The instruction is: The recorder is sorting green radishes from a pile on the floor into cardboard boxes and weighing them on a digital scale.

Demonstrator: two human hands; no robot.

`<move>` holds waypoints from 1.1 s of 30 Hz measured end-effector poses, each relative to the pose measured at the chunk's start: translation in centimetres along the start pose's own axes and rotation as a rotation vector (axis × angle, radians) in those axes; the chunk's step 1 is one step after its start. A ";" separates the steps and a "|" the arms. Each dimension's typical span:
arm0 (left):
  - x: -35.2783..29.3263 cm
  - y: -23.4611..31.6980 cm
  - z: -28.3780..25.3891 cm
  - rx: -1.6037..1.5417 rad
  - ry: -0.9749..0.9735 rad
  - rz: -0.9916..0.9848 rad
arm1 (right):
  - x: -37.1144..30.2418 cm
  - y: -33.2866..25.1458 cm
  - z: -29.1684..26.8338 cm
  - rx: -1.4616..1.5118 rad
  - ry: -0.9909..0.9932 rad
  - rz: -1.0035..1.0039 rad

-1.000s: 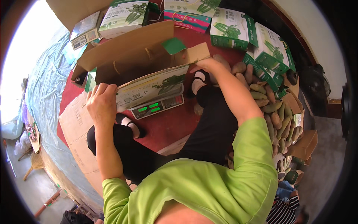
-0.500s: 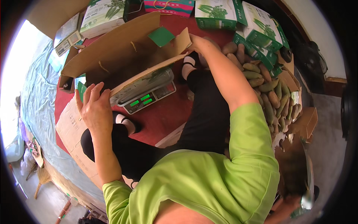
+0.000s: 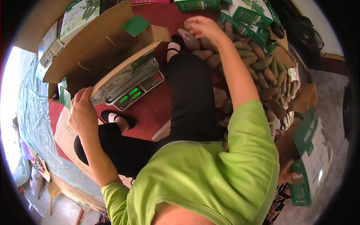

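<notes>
Got the left grip (image 3: 82, 112) clamped on the near left corner of the open-topped carton (image 3: 99, 52), sitting over the lit-up scale (image 3: 148, 85). Got the right grip (image 3: 205, 28) loosely spread right by a pinkish root vegetable (image 3: 188, 40), can't tell if touching tbh.

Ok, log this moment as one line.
left hand: gripping open carton | right hand: open, by root vegetables | scale: lit, partly beneath carton
</notes>
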State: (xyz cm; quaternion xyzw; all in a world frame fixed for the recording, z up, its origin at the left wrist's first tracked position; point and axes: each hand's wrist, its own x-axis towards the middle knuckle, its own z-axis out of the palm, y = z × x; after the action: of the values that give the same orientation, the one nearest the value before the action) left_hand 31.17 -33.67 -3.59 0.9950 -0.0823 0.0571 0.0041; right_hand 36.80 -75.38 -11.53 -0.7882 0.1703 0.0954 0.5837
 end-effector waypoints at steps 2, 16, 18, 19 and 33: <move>0.0 -0.4 0.1 -0.019 0.013 -0.013 | -1.6 4.6 -1.1 -0.005 0.060 0.104; -0.1 -1.0 0.8 -0.035 0.031 0.020 | -17.6 30.6 3.8 -0.636 0.289 0.439; -0.1 -1.0 1.0 -0.044 0.038 0.027 | -18.0 29.7 3.9 -0.676 0.274 0.403; -0.1 -1.0 1.0 -0.048 0.039 0.028 | -17.9 29.3 3.9 -0.724 0.300 0.387; -0.3 -0.1 0.1 -0.090 0.028 -0.006 | -14.6 28.6 5.6 -1.218 0.152 0.254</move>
State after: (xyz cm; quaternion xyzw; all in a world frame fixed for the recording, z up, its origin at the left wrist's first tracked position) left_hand 30.85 -33.55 -3.74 0.9931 -0.0816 0.0674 0.0502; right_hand 12.78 -75.16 -33.49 -0.9575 0.2188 0.1879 -0.0001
